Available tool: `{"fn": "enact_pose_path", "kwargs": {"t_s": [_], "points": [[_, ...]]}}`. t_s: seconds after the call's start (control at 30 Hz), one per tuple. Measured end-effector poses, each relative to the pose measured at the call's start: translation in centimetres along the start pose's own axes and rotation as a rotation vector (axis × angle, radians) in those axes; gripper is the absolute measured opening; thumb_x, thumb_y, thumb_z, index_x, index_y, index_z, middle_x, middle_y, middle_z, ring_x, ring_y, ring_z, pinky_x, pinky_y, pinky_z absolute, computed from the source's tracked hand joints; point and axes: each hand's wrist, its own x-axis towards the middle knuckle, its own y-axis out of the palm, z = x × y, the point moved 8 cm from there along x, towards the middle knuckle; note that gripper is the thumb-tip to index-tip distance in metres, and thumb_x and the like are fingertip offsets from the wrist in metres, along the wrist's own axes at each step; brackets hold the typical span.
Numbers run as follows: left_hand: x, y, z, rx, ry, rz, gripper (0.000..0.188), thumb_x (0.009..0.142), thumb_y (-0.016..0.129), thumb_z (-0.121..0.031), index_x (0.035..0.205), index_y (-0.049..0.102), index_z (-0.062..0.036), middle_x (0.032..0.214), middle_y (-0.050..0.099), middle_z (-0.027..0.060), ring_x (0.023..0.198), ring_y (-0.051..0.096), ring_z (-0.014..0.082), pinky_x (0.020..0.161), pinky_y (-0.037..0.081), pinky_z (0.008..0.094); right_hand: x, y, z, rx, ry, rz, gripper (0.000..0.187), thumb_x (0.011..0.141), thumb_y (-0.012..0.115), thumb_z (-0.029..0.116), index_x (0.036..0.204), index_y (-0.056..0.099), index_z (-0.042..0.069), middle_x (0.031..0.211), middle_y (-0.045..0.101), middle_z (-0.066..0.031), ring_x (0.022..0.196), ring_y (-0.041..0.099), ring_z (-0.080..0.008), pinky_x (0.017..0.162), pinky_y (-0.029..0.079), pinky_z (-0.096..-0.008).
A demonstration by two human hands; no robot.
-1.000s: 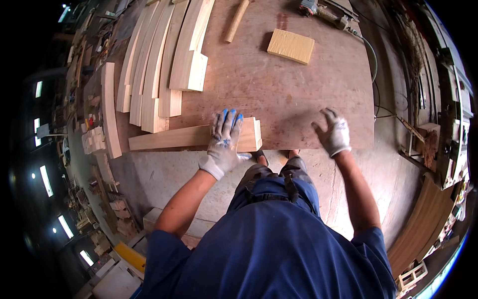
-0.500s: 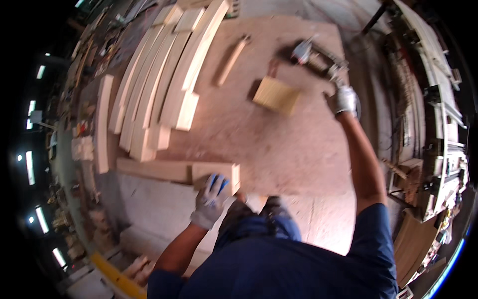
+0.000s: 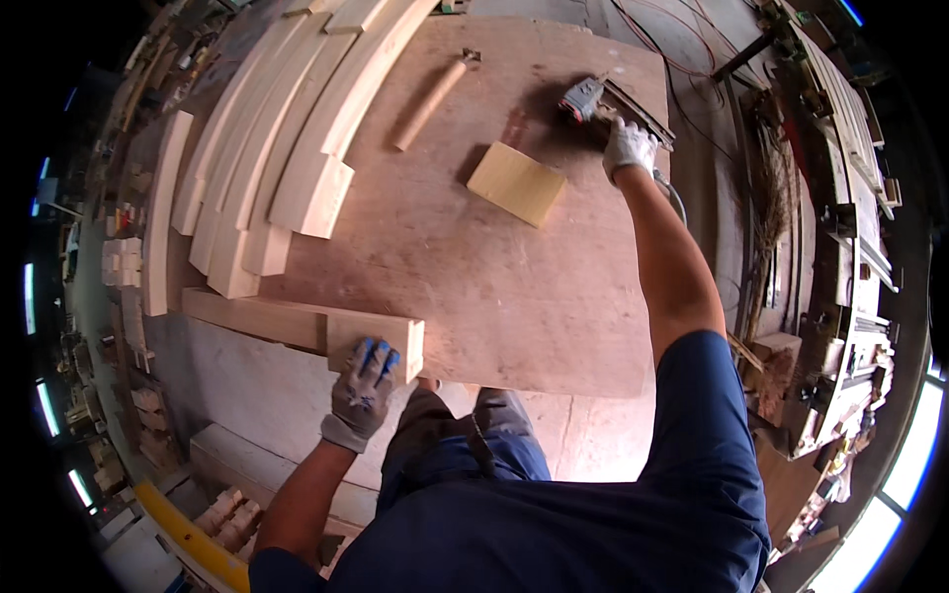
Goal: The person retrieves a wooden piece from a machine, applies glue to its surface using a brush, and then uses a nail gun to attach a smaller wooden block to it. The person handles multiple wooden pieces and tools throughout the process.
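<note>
My left hand, in a grey glove with blue on the fingers, grips the end of a pale wooden piece at the near left edge of the table. That end is thicker, and a longer beam part runs off to the left. At the far right, my right hand, in a white glove, closes round the handle of a nail gun. The gun lies on the tabletop, its grey and red head facing left and a long dark magazine behind. Its grip is hidden under my fingers.
Several pale beams lie side by side at the far left of the brown table. A hammer and a flat yellowish wooden block lie mid-table. A hose trails at the right edge, near a timber rack.
My right hand has moved from beside the nail gun onto its handle and closed round it. My left hand remains on the wooden piece. The whole view has shifted.
</note>
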Motion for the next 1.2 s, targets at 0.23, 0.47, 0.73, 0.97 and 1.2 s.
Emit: {"fn": "enact_pose_path", "kwargs": {"t_s": [0.23,0.47,0.73,0.97,1.2], "points": [[-0.6,0.5,0.5,-0.025,-0.002,-0.043,0.054,0.083,0.08,-0.016,0.135,0.069,-0.0061,0.152,0.059,0.0162,0.144,0.053,0.0417,0.116,0.049,0.0506,-6.0,-4.5,-0.6,0.015,0.042,0.115,0.034,0.094,0.066,0.023,0.124,0.068,0.008,0.118,0.076,-0.0227,0.111,0.073,-0.0422,0.095,0.057,-0.054],[-0.9,1.1,0.9,-0.039,0.05,-0.089,0.066,0.081,0.084,-0.018,0.143,0.064,-0.0056,0.153,0.057,0.0161,0.143,0.052,0.0419,0.114,0.051,0.0485,-22.0,-14.6,-7.4,0.152,0.231,-0.02,0.027,0.097,0.065,0.028,0.113,0.066,0.006,0.109,0.073,-0.0267,0.106,0.07,-0.0479,0.087,0.055,-0.0571],[-0.9,2.5,1.0,-0.03,0.072,-0.125,0.058,0.09,0.073,-0.022,0.146,0.063,-0.0081,0.156,0.055,0.014,0.146,0.048,0.0395,0.116,0.049,0.0488,-51.7,-21.4,-12.9,0.919,0.52,-0.247,0.019,0.094,0.077,0.021,0.1,0.073,0.004,0.073,0.067,-0.0061,0.063,0.062,-0.0162,0.058,0.052,-0.0312],[-1.4,1.7,0.8,-0.011,0.063,-0.126,0.054,0.093,0.069,-0.022,0.145,0.064,-0.007,0.156,0.056,0.0131,0.146,0.048,0.0371,0.12,0.044,0.0477,-60.2,-15.8,-6.5,1.316,0.745,-0.089,0.016,0.093,0.079,0.006,0.106,0.073,0.001,0.074,0.066,-0.0017,0.054,0.061,-0.0118,0.047,0.05,-0.0284],[-2.1,2.2,1.5,-0.004,-0.02,-0.072,0.072,0.086,0.083,-0.025,0.152,0.058,-0.0091,0.161,0.05,0.0133,0.151,0.042,0.0367,0.124,0.04,0.0452,-54.9,-14.7,5.0,1.308,0.378,0.347,0.008,0.089,0.076,0.005,0.093,0.07,0.003,0.074,0.068,0.0008,0.062,0.062,-0.0086,0.055,0.052,-0.0291]]}}
